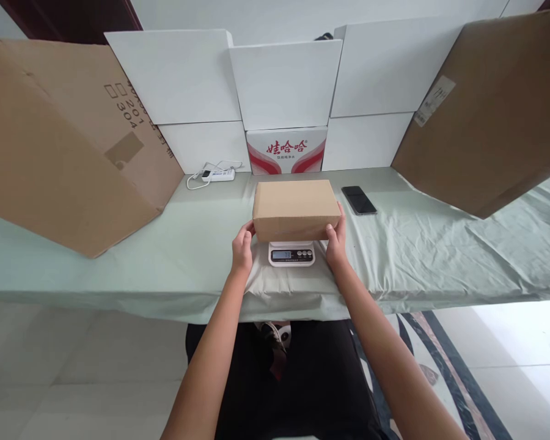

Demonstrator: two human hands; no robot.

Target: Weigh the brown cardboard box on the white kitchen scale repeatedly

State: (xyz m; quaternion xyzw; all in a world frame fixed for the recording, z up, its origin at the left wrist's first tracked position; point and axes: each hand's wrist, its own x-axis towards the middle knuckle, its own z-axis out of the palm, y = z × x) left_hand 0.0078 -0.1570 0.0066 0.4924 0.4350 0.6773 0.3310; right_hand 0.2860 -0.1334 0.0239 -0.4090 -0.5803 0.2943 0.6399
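Note:
A closed brown cardboard box [296, 209] rests on a small white digital scale [291, 253] in the middle of the table. The scale's display is lit and faces me. My left hand [242, 247] grips the box's lower left corner. My right hand [336, 241] grips its lower right corner, thumb on the front face. Both arms reach forward from the table's near edge.
A pale green cloth [440, 244] covers the table. A black phone [359, 200] lies right of the box. A white power strip [217, 175] with a cable sits at the back left. Large cardboard sheets [50, 140] [490, 110] lean at both sides. White boxes [284, 85] stand behind.

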